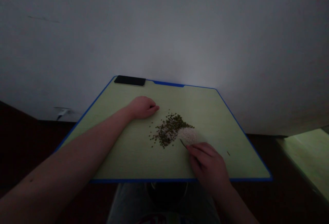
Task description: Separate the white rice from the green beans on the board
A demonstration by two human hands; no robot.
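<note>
A scatter of small dark green beans (168, 129) lies mid-desk, touching a small heap of white rice (188, 134) on its right. My right hand (207, 164) is closed around a thin dark tool, probably tweezers (183, 143), whose tip points at the near edge of the rice. My left hand (142, 107) rests on the desk to the left of the beans, fingers curled loosely with nothing seen in them. One stray bean (228, 153) lies apart on the right.
The pale green desk top (123, 155) has a blue rim and stands against a white wall. A black phone (130, 80) lies at its far left edge. Another green desk (308, 152) shows at the right. My lap is below the near edge.
</note>
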